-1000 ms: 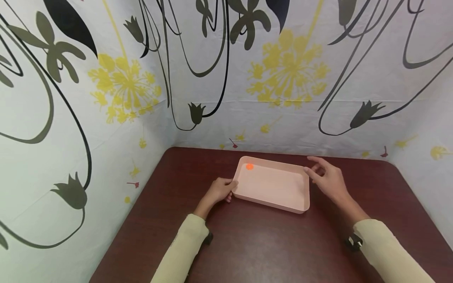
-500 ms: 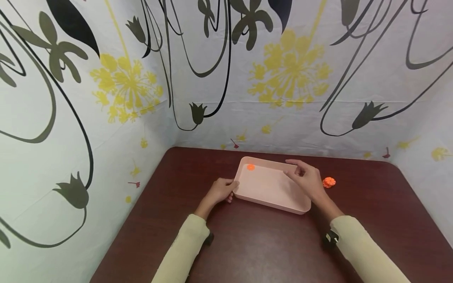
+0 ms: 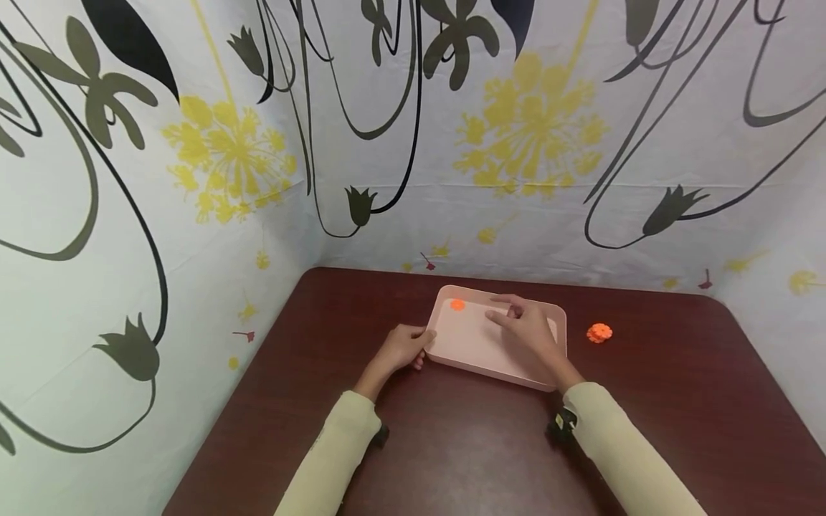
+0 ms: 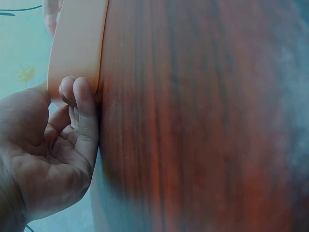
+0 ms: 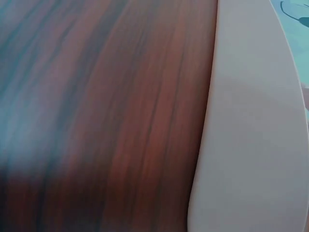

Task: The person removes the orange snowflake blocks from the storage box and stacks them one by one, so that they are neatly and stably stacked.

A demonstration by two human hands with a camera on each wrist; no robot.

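A shallow pale pink rectangular tray (image 3: 484,344) sits on the table. In the head view, my left hand (image 3: 404,346) grips its left rim, thumb on top. The left wrist view shows the left hand (image 4: 58,140) with fingers against the tray's outer wall (image 4: 79,43). A flat orange disc (image 3: 457,304) lies in the tray's back-left corner. Over the tray hovers my right hand (image 3: 530,326), thumb and index finger apart and pointing toward the disc. Nothing shows between them. The right wrist view is mostly tray wall (image 5: 256,116), with the hand barely seen at its edge.
Right of the tray, a small cluster of orange scalloped pieces (image 3: 599,332) rests on the dark wooden table (image 3: 452,444). Flower-patterned cloth (image 3: 400,165) hangs behind and on the left of the table.
My right hand has moved left from beside the tray's right rim to over its middle, uncovering the orange pieces on the table. The left hand and tray stay almost where they were.
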